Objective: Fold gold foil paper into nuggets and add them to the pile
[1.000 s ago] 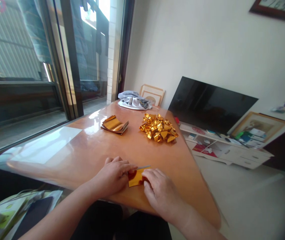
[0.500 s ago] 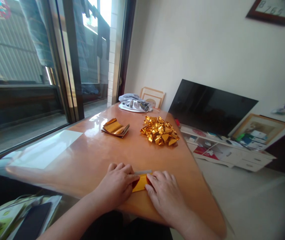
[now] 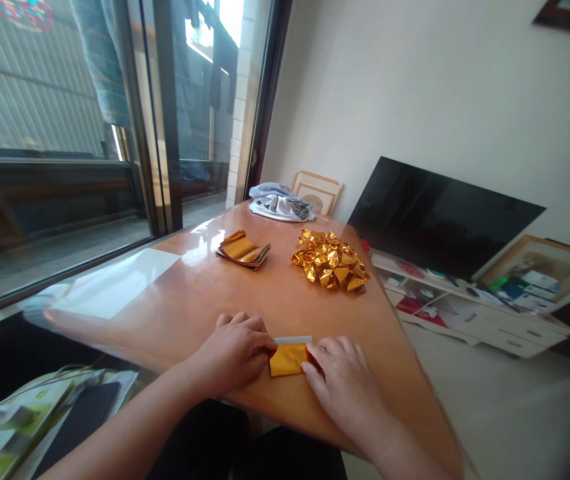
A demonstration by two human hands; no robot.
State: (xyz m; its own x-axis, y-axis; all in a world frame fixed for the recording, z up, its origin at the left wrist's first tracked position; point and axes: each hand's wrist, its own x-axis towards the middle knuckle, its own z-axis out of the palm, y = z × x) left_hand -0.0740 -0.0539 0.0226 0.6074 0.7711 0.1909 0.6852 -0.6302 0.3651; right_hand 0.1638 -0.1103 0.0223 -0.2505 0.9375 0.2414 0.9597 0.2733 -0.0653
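Two bare hands work at the near edge of a glossy wooden table (image 3: 259, 300), and a folded piece of gold foil (image 3: 289, 360) lies flat between them. Its long axis runs from left to right, across the person's body, so each hand is at one short end of it. Neither hand is clearly nearer; both seem to touch the piece.

The left hand (image 3: 232, 353) is curled and rests on the left end. The right hand (image 3: 347, 387) is more spread, and its fingertips (image 3: 321, 348) press on the right end. The hands do not touch each other. I cannot tell if they pinch the foil, because the thumbs and the underside of the piece are hidden by the fingers.

Along the far edge of the foil there is a thin silver strip (image 3: 292, 340). It may be the pale back of the same foil or a separate strip; I cannot tell. A reddish part under the right fingertips is also hard to make out.

Farther ahead of the hands, well apart from them, lie a heap of crumpled gold foil pieces (image 3: 329, 261), ahead of the right hand, and a small stack of gold foil sheets (image 3: 243, 248), ahead of the left hand. Beyond these lies a grey cloth (image 3: 279, 205).
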